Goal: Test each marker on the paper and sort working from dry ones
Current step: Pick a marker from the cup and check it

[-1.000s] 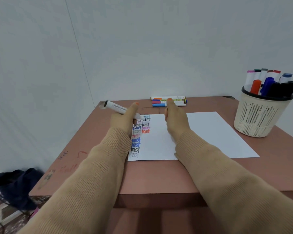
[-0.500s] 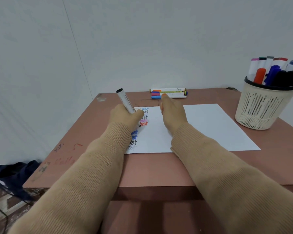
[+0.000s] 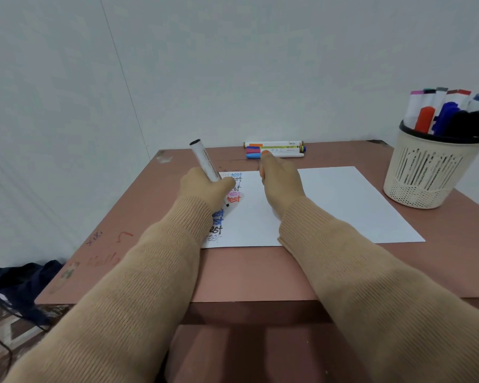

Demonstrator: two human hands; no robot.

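Task is judged partly done. The left hand [image 3: 205,189] grips a black marker [image 3: 206,164], fingers curled round the barrel, tip down on the left part of the paper [image 3: 343,205]. The right hand [image 3: 281,186] lies flat on the sheet, fingers straight, holding nothing and pinning the sheet to the table [image 3: 260,272]. Two short columns of "test" marks [image 3: 234,199] are written in several colours; a few are faint, which suggests dry pens. A row of markers [image 3: 274,150] lies at the far edge. The basket [image 3: 423,175] at right holds many more. Which group is tested cannot be told.
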